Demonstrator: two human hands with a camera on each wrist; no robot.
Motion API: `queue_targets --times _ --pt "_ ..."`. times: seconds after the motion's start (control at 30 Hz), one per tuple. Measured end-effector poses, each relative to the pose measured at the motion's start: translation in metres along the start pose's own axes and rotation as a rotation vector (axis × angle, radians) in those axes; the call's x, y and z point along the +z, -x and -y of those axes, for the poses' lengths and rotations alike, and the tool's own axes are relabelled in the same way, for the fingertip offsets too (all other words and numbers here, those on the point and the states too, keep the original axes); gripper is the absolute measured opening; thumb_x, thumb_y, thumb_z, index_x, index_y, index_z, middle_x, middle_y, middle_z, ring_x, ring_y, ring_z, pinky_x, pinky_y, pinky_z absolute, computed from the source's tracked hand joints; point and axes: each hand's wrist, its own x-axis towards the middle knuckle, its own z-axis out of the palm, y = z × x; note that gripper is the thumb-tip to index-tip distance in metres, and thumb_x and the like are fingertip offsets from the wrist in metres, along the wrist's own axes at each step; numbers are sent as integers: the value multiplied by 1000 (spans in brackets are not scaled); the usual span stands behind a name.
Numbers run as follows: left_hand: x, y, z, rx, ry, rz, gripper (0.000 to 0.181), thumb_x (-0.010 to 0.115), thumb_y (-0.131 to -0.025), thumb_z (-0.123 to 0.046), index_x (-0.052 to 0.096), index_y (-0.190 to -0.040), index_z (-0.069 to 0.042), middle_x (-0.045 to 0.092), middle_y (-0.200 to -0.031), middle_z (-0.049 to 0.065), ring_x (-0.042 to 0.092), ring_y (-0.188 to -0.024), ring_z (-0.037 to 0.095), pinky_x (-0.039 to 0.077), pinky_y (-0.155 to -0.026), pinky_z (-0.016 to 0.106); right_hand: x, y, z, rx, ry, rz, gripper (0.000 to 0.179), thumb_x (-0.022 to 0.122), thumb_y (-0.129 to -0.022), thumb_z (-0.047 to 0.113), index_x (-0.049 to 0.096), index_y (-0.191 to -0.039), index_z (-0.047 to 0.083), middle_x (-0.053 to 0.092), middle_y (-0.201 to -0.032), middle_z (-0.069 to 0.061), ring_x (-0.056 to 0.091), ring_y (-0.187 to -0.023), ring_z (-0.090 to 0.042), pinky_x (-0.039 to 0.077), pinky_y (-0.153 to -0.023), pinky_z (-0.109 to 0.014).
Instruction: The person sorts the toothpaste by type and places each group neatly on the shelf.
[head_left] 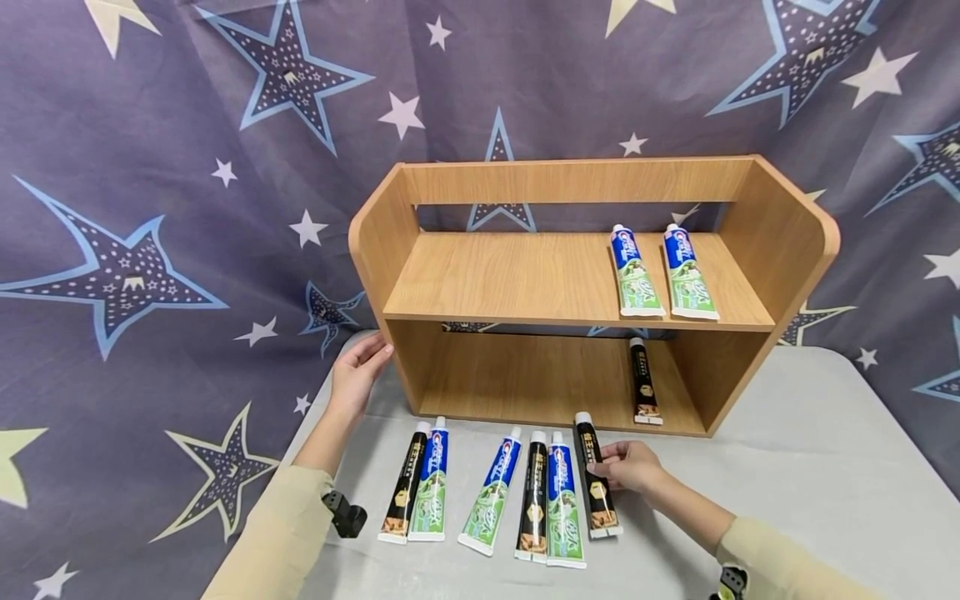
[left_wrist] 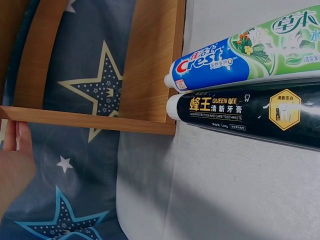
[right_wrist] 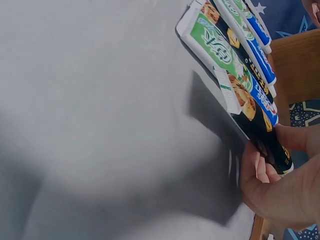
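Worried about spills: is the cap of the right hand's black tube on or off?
On: a white cap covers the far end of the black tube.

**Grained Wood, Glossy Plastic and Matt Cloth**

We see a shelf [head_left: 498,271] of smooth, wood-like board. The black tubes [left_wrist: 257,114] and blue-and-green tubes [left_wrist: 257,57] show glossy, plastic-looking walls; their caps [left_wrist: 173,107], smooth plastic. We note a matt, creased cloth backdrop [head_left: 112,142], a matt surface [head_left: 810,442] and matt cloth sleeves [head_left: 281,529].
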Motion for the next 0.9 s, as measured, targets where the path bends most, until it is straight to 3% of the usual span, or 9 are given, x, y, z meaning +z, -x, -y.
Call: queue_targets --times 0.13,0.3,0.6,0.8,0.9 --pt "0 0 0 2 2 2 49 65 -90 -6 49 -135 5 64 -86 -25 61 -89 -10 53 -88 9 -3 -2 2 -7 -10 -4 41 76 -78 6 57 -109 -12 68 -88 -15 63 -66 -12 60 -62 -26" --pt "2 0 -1 3 12 -5 46 62 -91 -3 50 -134 5 64 -85 -25 61 -87 -10 54 -84 8 -9 -7 4 -18 -27 -3 42 75 -79 7 56 -111 -13 67 -89 -16 62 -67 -11 60 -64 -26" --pt "2 1 -2 3 6 -6 49 66 -90 -6 50 -134 6 64 -86 -24 62 -89 -8 49 -105 28 -17 -15 12 -29 -44 11 46 72 -82 8 51 -116 -15 58 -79 -5 54 -63 -10 59 -63 -25" --pt "2 1 -2 13 27 -5 46 62 -91 -1 49 -134 8 65 -85 -24 62 -88 -8 54 -88 11 -21 -21 20 -32 -27 -1 48 72 -83 10 51 -118 -14 59 -87 -10 55 -66 -11 58 -63 -24" --pt "2 2 -2 23 33 -4 45 60 -91 1 48 -134 9 65 -85 -24 63 -87 -8 54 -84 9 -23 -25 23 -32 -11 -13 49 73 -83 11 51 -119 -13 61 -92 -14 57 -67 -11 59 -65 -26"
